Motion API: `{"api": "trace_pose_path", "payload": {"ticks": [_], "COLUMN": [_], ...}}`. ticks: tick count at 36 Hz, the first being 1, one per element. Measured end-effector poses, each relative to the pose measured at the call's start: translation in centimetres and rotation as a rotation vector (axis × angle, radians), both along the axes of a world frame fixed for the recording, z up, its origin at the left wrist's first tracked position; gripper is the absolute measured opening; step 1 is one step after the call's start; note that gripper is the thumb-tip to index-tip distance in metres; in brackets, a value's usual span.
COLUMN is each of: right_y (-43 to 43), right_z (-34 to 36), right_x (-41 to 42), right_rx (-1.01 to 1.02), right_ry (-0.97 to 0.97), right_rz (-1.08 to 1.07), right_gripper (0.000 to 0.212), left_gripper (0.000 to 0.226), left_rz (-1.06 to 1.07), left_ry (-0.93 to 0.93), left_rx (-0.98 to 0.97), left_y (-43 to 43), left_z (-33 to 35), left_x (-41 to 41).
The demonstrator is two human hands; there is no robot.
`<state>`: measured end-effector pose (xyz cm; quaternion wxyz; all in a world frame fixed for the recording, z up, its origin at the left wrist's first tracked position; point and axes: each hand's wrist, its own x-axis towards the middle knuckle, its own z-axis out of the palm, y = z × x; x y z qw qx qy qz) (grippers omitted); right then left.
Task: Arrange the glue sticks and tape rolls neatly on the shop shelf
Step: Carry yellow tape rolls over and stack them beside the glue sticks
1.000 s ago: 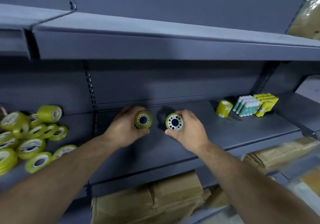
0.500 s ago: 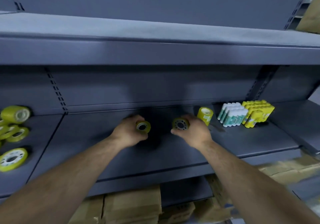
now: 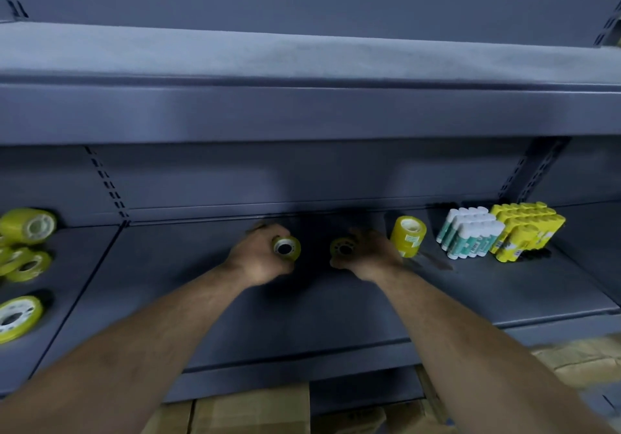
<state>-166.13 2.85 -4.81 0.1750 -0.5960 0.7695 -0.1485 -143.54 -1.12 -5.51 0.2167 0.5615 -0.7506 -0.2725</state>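
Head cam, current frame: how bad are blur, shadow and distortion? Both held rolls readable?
Head view: dim bluish light, no glare. Head view: slight motion blur on the left hand and right hand; the left roll shows its core clearly, the right roll is smeared and shadowed. Head view: dark shadow on the shelf between the hands; the upper shelf bows from the wide angle; the cardboard boxes are smeared.

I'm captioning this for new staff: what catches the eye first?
On the grey shelf, the left hand grips a yellow tape roll and the right hand a second tape roll. To their right stand a lone tape roll, white glue sticks and yellow glue sticks; scattered tape rolls lie far left.
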Motion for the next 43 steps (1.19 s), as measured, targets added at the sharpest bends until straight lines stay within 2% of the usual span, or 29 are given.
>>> {"api": "trace_pose_path", "payload": {"ticks": [5, 9, 16, 22, 24, 28, 29, 32, 34, 43], "right_y": [-0.6, -0.7, -1.1, -1.3, -1.3, -1.3, -1.3, -1.3, -1.3, -1.3], "right_z": [-0.3, -0.9, -1.3, -1.3, -1.3, -1.3, -1.3, -1.2, -1.2, -1.1], "right_x": [-0.6, -1.0, -1.3, -1.4, -1.5, -1.5, -1.5, -1.6, -1.6, -1.4], "right_rx": [0.048, 0.037, 0.023, 0.042, 0.048, 0.029, 0.031, 0.027, 0.018, 0.018], "right_ry": [0.0, -0.029, -0.084, -0.07, -0.074, -0.095, -0.1, -0.11, -0.101, -0.06], "right_rz": [-0.008, -0.015, -0.009, 0.005, 0.005, 0.009, 0.009, 0.01, 0.012, 0.006], "right_gripper": [0.07, 0.077, 0.076, 0.072, 0.074, 0.083, 0.084, 0.081, 0.077, 0.069], "left_gripper": [0.054, 0.057, 0.046, 0.046, 0.052, 0.078, 0.077, 0.051, 0.042, 0.05], "left_rz": [-0.006, -0.02, -0.024, 0.034, 0.036, 0.042, 0.041, 0.038, 0.04, 0.035], "left_ry": [-0.018, -0.038, -0.065, -0.1, -0.108, -0.126, -0.124, -0.152, -0.157, -0.141], "left_rx": [0.009, 0.021, -0.008, 0.028, 0.059, 0.096, 0.103, 0.11, 0.104, 0.112], "left_y": [-0.8, -1.5, -2.5, -3.3, -3.6, -3.8, -3.7, -3.6, -3.4, -3.1], "left_z": [-0.9, -1.4, -2.1, -2.3, -2.4, -2.3, -2.2, -1.9, -1.8, -1.4], "left_x": [-0.4, -0.8, -0.9, -0.9, -0.9, -0.9, -1.0, -1.0, -1.0, -1.0]}}
